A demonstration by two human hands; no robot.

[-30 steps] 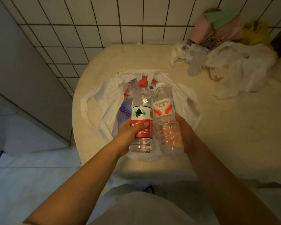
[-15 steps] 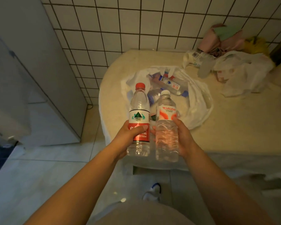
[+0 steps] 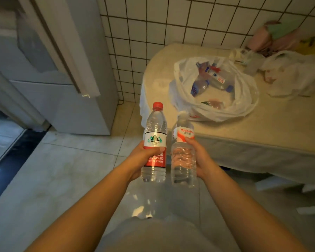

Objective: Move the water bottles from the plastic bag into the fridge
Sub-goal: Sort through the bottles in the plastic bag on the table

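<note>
My left hand [image 3: 144, 157] grips a red-capped water bottle [image 3: 155, 131] with a red label, held upright over the floor. My right hand [image 3: 200, 157] grips a white-capped water bottle [image 3: 183, 142] with a white and orange label, tilted slightly, right beside the first. The white plastic bag [image 3: 242, 99] lies open on the table's left end, behind and to the right of my hands, with several more bottles [image 3: 200, 86] lying inside. The grey fridge [image 3: 65, 99] stands at the left, against the tiled wall.
The beige table [image 3: 280, 128] fills the right side, with more crumpled white bags [image 3: 295, 73] and pink and green items [image 3: 278, 33] at its far end. Pale floor tiles [image 3: 62, 170] lie between me and the fridge. A dark threshold [image 3: 11, 157] runs along the left.
Both hands have carried the two bottles away from the bag and off the table edge, out over the floor. My view has turned left, bringing the fridge into sight.
</note>
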